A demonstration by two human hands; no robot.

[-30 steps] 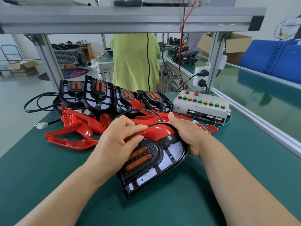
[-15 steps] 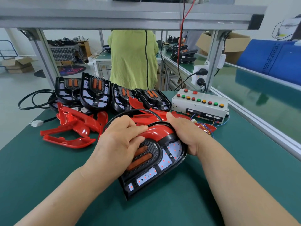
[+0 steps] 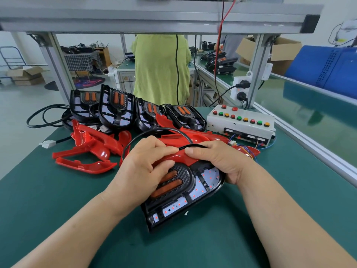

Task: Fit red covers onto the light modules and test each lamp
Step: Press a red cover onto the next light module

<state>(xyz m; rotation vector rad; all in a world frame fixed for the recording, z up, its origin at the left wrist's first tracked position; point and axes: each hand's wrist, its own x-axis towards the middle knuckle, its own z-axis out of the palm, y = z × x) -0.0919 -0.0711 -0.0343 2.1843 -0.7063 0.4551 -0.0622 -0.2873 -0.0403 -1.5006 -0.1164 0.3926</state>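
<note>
Now, left hand (image 3: pixel 143 169): fingers curled over the cover (image 3: pixel 181 158), thumb tucked at its near edge, pinching it down.
Right hand (image 3: pixel 218 159): thumb meets the left fingertips on the cover's crest; fingers wrap closed round the module's far rim.
Cover: lies across the module's upper end, right between both grips; whether its clips are home is hidden under the fingers.
Module (image 3: pixel 185 200): flat on the mat (image 3: pixel 58 209); its lower half sticks out toward the wrists, with red dots showing on its boards.
Cable (image 3: pixel 154 130): loops just beyond the knuckles and runs in under the right hand.
Risk, pinch: the cable may get trapped beneath the cover's edge if pressed there.
Risk, skew: thumbs pushing at one spot could seat one side only, leaving a gap or snapping a clip.
Risk, slide: the module may skid on the mat if the right grip slackens.
Spare covers (image 3: pixel 87 151): left of the grip, well apart.
</note>
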